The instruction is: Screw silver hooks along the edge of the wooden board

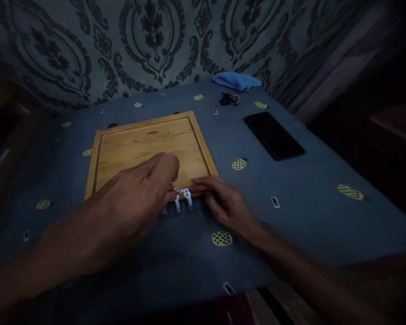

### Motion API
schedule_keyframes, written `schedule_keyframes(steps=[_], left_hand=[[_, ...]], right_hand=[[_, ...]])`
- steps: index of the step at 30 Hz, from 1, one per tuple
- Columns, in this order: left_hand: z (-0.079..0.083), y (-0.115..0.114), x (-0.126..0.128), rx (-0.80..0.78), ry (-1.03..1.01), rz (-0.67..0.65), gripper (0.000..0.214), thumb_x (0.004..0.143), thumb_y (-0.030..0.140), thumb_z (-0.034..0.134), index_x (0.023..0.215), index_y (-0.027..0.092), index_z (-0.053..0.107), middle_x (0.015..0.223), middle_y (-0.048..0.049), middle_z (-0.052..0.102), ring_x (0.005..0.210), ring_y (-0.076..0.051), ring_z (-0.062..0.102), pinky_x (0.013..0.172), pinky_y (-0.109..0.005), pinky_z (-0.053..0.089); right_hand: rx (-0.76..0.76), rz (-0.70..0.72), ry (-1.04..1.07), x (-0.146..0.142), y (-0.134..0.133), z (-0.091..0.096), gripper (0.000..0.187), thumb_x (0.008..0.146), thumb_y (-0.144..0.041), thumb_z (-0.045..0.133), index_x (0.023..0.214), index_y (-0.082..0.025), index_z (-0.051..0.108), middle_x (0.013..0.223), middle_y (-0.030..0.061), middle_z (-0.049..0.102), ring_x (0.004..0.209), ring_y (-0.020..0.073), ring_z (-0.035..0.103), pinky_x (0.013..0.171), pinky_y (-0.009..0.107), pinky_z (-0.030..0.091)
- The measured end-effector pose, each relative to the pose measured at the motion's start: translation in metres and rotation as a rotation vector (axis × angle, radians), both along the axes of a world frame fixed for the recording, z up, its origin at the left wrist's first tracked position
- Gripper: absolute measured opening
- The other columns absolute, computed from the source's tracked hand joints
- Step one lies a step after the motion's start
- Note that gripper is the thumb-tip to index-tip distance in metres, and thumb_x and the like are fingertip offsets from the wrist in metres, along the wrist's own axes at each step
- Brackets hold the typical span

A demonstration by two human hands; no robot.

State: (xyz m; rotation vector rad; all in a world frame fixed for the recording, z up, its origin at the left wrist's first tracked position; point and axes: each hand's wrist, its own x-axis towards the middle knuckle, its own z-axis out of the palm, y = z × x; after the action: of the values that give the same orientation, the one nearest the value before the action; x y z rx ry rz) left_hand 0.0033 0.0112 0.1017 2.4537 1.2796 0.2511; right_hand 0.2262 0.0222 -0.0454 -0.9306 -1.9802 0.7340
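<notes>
A square wooden board [149, 151] with a raised rim lies on the table. Small white plastic pieces [186, 195] with leg-like prongs sit over its near edge. My left hand [131, 189] is closed above that edge, around a thin tool [172, 185] of which only a yellow-and-dark bit shows; the rest is hidden by the fingers. From the right, my right hand [225, 201] pinches at the near right part of the board's edge, its fingertips against the right end of the white plastic pieces. The exact contact there is dim.
A black phone [274, 135] lies to the right on the blue patterned tablecloth [311, 216]. Farther back are a bunch of keys [228, 99] and a folded blue cloth [237, 81]. A patterned curtain-like backdrop [152, 40] rises behind the table.
</notes>
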Motion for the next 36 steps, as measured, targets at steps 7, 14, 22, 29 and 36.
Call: schedule_keyframes(steps=[7,14,22,29,36], left_hand=[[0.003,-0.005,0.007,-0.022,0.033,-0.076,0.010,0.103,0.024,0.043,0.093,0.024,0.045,0.087,-0.0009,0.057,0.072,-0.016,0.057,0.057,-0.028,0.041],[-0.009,-0.007,0.007,0.094,0.013,-0.018,0.017,0.104,0.029,0.039,0.088,0.024,0.040,0.083,-0.0008,0.053,0.067,-0.017,0.053,0.054,-0.029,0.036],[-0.015,-0.013,0.008,0.181,0.008,0.012,0.015,0.103,0.026,0.042,0.088,0.024,0.038,0.079,0.0020,0.048,0.058,-0.013,0.047,0.049,-0.027,0.030],[-0.005,-0.012,0.005,0.106,-0.038,0.079,0.016,0.103,0.036,0.042,0.090,0.025,0.042,0.081,0.0012,0.057,0.063,-0.016,0.056,0.051,-0.026,0.036],[0.006,0.000,-0.003,0.094,-0.036,0.064,0.013,0.098,0.035,0.044,0.091,0.025,0.045,0.071,0.0028,0.054,0.052,-0.014,0.050,0.043,-0.024,0.032]], right_hand=[[-0.003,0.009,0.004,0.000,0.000,0.000,0.043,0.090,-0.001,0.044,0.124,-0.024,0.056,0.105,0.0036,0.077,0.104,0.0211,0.071,0.091,0.042,0.057],[0.009,-0.002,-0.007,0.000,0.000,-0.003,0.044,0.089,-0.002,0.044,0.125,-0.024,0.055,0.108,0.0053,0.076,0.106,0.0216,0.070,0.091,0.044,0.057],[0.010,0.000,0.008,-0.001,0.001,-0.002,0.043,0.089,-0.001,0.045,0.124,-0.024,0.056,0.105,0.0035,0.077,0.103,0.0205,0.070,0.091,0.042,0.056],[0.014,0.004,0.007,0.000,0.000,-0.003,0.043,0.089,-0.001,0.045,0.125,-0.023,0.055,0.105,0.0034,0.077,0.103,0.0193,0.069,0.092,0.039,0.056],[-0.011,0.007,0.010,0.000,0.000,0.000,0.044,0.088,-0.001,0.043,0.124,-0.024,0.057,0.105,0.0038,0.076,0.103,0.0194,0.071,0.090,0.039,0.057]])
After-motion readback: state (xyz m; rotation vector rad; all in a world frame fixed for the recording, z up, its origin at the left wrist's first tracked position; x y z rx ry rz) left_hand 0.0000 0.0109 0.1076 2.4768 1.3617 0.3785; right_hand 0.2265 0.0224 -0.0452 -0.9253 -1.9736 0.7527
